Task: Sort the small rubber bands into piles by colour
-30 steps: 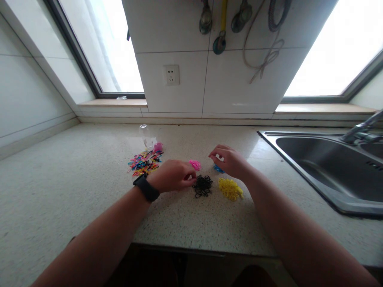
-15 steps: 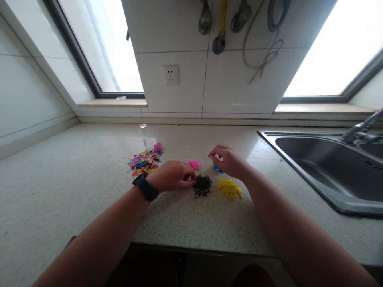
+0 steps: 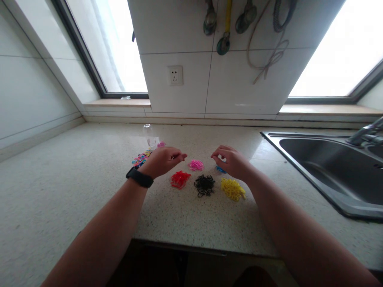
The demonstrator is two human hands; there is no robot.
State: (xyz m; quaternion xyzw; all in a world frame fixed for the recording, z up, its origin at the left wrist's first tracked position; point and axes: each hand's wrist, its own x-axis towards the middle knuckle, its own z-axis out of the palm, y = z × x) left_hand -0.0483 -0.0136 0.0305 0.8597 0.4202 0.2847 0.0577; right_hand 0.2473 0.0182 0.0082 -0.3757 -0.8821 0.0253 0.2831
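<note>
My left hand (image 3: 166,160), with a black watch on its wrist, hovers above the red rubber bands (image 3: 180,179) and left of the pink rubber bands (image 3: 196,165). Its thumb and fingertips are pinched together; whatever lies between them is too small to make out. Over the blue rubber bands (image 3: 220,169), partly covering them, is my right hand (image 3: 231,160), its fingers curled with the tips close together. Black rubber bands (image 3: 204,185) and yellow rubber bands (image 3: 233,189) lie in separate piles nearer me. A mixed-colour pile (image 3: 139,160) is partly hidden behind my left hand.
A clear cup-like container (image 3: 147,134) and a pink object (image 3: 160,144) stand behind the mixed pile. On the right, a steel sink (image 3: 271,145) with a tap (image 3: 363,131) is set into the speckled counter (image 3: 98,171). A tiled wall with a socket (image 3: 175,75) rises behind.
My left hand has lifted from beside the black pile and moved left and back, uncovering the red pile. My right hand stays near the blue pile. The view has shifted slightly.
</note>
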